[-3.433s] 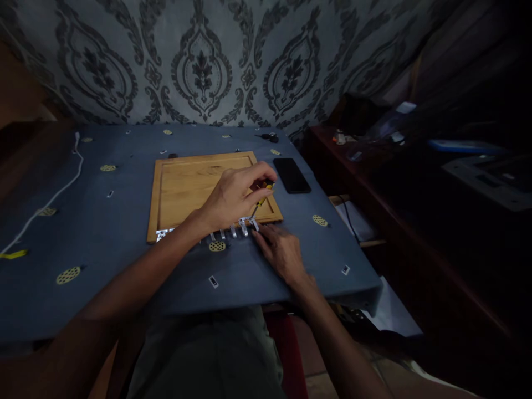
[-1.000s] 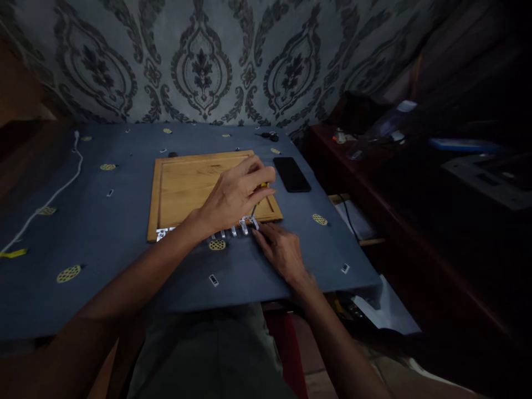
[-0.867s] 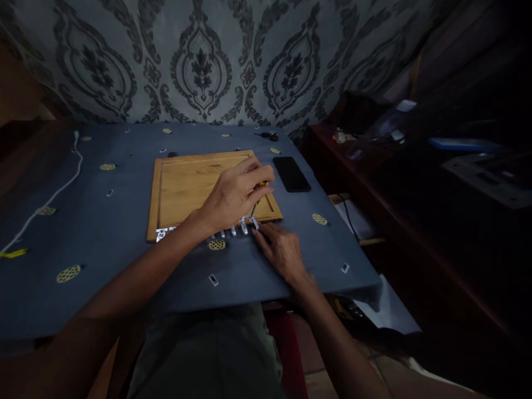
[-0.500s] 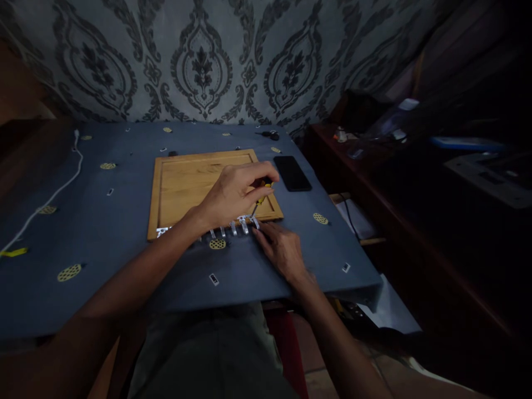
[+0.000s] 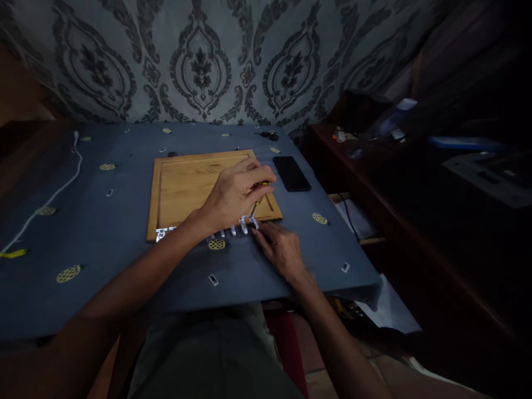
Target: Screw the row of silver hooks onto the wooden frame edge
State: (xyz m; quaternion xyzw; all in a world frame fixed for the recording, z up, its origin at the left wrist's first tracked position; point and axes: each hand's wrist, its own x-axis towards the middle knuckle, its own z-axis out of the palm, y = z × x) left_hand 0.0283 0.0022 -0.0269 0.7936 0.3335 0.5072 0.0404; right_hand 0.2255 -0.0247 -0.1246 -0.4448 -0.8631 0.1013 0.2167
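My left hand [image 5: 235, 191] reaches across a framed wooden panel [image 5: 187, 180] and is closed round a small screwdriver [image 5: 257, 203] with a yellow and black handle. The screwdriver's shaft slants down to a shiny metal hook [image 5: 254, 223] at the panel's near right edge. Against that same hook my right hand [image 5: 283, 248] rests low on the cloth, thumb and fingertips closed about its end. More metal hooks [image 5: 244, 226] stand in a row along the near edge, partly hidden by my left forearm. The screwdriver's tip is too small to make out.
A black phone [image 5: 291, 173] lies right of the panel on the blue patterned tablecloth [image 5: 124, 266]. Behind it is a small dark item with a cable [image 5: 271, 135]. A white cord [image 5: 54, 194] runs along the left. Dark furniture [image 5: 374, 199] stands at the right.
My left hand has turned slightly and sunk a little round the screwdriver's handle. My right hand keeps its place at the hook; the panel stays put.
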